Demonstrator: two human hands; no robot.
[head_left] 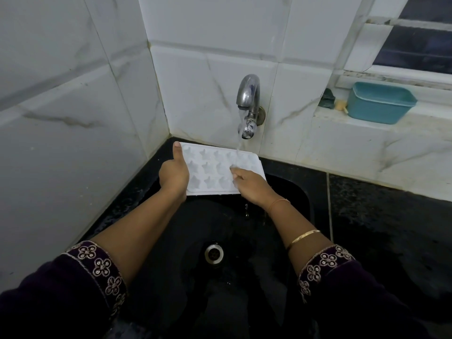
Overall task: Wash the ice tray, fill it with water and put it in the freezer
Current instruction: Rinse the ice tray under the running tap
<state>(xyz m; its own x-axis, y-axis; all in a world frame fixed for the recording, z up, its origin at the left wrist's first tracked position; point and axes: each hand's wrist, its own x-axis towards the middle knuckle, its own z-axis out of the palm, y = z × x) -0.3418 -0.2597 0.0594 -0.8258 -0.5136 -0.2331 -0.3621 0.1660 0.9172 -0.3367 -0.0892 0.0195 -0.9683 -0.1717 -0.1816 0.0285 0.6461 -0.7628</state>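
White ice tray (pixel 210 167) under running tap (pixel 248 104), left hand (pixel 174 174) gripping, right hand (pixel 252 185) rubbing

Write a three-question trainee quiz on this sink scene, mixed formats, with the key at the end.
1. True or false: water from the tap is landing on the ice tray.
2. Which hand grips the tray's edge with the thumb up on top?
A. left hand
B. right hand
C. neither
3. Fill in: the teal tub sits on the ledge under the ______.

Key
1. True. The stream falls onto the tray's right part, near the right hand's fingers.
2. A.
3. Window.
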